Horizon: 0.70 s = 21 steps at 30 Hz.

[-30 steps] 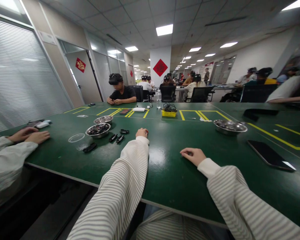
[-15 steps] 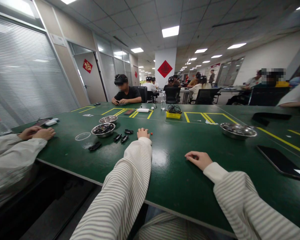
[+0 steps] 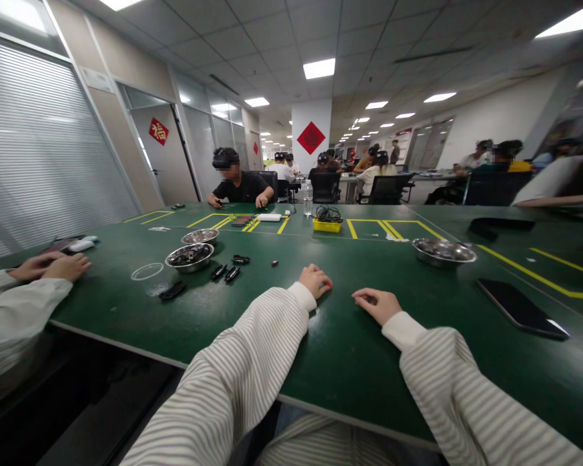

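My left hand (image 3: 317, 281) is above the green table (image 3: 330, 362), its fingers loosely bent and apart, with nothing visible in them. Close by on the right, my right hand (image 3: 379, 305) rests with its fingers loosely curled; a gap shows beside the thumb and I see no object there. The hands do not touch. A tiny red and dark piece (image 3: 274, 263) lies beyond my left hand, to its left. Farther left are several black plastic parts (image 3: 232, 274) and another black part (image 3: 173, 290). A metal bowl (image 3: 190, 266) holds more dark parts.
Behind that bowl stands a second metal bowl (image 3: 200, 242); a third bowl (image 3: 444, 263) is at the right. A phone (image 3: 519, 307) lies near it. A yellow box with cables (image 3: 327, 225) and a water bottle (image 3: 308, 197) stand at the back. Another person's hands (image 3: 53, 266) rest at left.
My left hand has drawn back and to the right, away from the small red piece, which now shows fully. My right hand has hardly moved. The view has shifted slightly to the right.
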Available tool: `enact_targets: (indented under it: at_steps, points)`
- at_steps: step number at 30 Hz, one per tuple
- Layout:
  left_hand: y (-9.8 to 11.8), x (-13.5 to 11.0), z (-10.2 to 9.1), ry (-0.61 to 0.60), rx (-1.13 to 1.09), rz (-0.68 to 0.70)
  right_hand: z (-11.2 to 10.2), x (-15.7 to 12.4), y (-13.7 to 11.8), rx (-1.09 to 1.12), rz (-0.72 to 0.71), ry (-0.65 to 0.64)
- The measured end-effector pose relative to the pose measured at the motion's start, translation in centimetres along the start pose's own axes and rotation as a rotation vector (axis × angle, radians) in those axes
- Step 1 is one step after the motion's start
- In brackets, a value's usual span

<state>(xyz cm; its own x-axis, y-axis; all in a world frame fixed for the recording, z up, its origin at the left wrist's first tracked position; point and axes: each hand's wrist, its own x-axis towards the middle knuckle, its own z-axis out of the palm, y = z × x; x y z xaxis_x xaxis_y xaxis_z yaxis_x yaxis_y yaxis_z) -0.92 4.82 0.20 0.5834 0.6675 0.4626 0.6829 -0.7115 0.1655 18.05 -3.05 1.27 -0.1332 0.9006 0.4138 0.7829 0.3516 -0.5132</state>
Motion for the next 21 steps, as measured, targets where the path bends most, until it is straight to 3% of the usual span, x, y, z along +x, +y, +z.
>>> enact_targets:
  at_steps: [4, 7, 10, 14, 16, 18, 21]
  points:
    - [3.7, -0.4, 0.8, -0.067, -0.099, 0.192, 0.0, 0.2, 0.5, 0.041, 0.025, 0.036]
    - [4.2, -0.4, 0.6, -0.081, -0.121, 0.205, 0.1, 0.2, 0.7, 0.062, 0.029, 0.030]
    - [1.5, -0.3, -0.4, 0.030, -0.010, 0.005, 0.2, 0.2, 0.9, 0.079, 0.000, -0.032]
    - [-5.0, -1.0, -2.2, 0.249, 0.250, -0.504, 0.3, 0.0, 0.9, 0.033, -0.110, -0.114]
    - [-7.9, -1.6, -2.8, 0.190, 0.270, -0.737, 0.4, 0.0, 0.9, -0.001, -0.153, -0.138]
    - [-9.5, -1.9, -2.9, 0.090, 0.243, -0.809, 0.4, 0.0, 1.0, -0.018, -0.173, -0.157]
    - [-9.3, -1.6, -2.5, -0.004, 0.176, -0.643, 0.5, 0.1, 1.2, -0.026, -0.176, -0.166]
